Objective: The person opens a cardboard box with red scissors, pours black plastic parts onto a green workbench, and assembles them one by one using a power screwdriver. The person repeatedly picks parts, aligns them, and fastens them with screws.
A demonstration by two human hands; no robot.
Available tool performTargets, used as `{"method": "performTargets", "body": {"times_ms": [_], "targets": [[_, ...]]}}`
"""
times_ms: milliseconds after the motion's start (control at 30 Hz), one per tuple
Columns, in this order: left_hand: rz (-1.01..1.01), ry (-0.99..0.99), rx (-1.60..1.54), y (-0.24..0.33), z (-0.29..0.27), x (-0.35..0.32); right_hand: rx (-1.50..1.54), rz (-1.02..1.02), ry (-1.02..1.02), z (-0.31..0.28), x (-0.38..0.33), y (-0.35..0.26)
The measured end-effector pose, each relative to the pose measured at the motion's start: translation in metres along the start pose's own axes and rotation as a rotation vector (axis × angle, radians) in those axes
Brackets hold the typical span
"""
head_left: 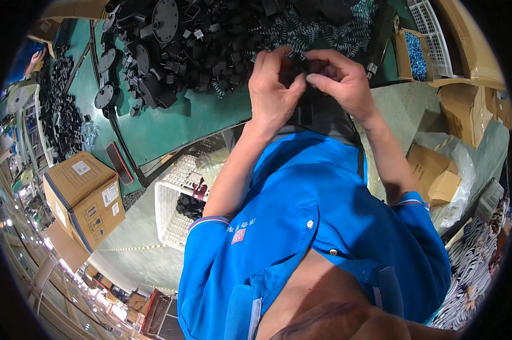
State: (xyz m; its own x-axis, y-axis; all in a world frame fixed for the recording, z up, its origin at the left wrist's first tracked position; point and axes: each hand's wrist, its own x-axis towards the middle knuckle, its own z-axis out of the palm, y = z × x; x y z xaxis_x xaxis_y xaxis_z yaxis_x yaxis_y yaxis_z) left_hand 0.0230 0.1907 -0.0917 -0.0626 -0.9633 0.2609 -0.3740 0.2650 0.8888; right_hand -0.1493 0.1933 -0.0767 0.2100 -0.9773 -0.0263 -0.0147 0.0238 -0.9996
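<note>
Above the near edge of the green table point(154, 127), my left hand point(274, 88) and my right hand point(345, 84) meet with thumbs and fingers curled toward each other. Something dark shows in the gap between the fingertips, mostly hidden, and I cannot make out its kind. Just beyond my hands lies a heap of small black plastic blocks point(210, 59). Loose silvery-blue coil springs point(346, 35) spread behind my fingers, and a single spring point(218, 89) lies at the heap's near edge. Round black discs with holes point(165, 22) rest at the heap's left.
An open carton of blue springs point(416, 56) stands at the right, by a white plastic crate point(431, 28). At left are a cardboard box point(86, 195) and a flat red-and-black object point(119, 163). Below the table is a white basket point(166, 218). Another person's hand point(36, 58) shows far left.
</note>
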Motion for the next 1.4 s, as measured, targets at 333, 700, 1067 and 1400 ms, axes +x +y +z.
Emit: {"method": "performTargets", "body": {"times_ms": [333, 700, 1067, 1400], "targets": [[0.029, -0.017, -0.236, -0.003, -0.001, -0.011, 0.273, 0.089, -0.064, 0.003, -0.005, 0.005], [0.196, 0.042, -0.183, -0.004, 0.006, -0.019, -0.045, 0.029, 0.02, 0.012, -0.014, -0.001], [-0.14, -0.078, 0.399, -0.023, 0.006, -0.02, -0.234, 0.055, 0.086, -0.038, 0.019, 0.009], [-0.218, -0.128, 0.345, -0.028, 0.008, -0.022, -0.602, -0.123, -0.036, -0.024, 0.036, 0.024]]}}
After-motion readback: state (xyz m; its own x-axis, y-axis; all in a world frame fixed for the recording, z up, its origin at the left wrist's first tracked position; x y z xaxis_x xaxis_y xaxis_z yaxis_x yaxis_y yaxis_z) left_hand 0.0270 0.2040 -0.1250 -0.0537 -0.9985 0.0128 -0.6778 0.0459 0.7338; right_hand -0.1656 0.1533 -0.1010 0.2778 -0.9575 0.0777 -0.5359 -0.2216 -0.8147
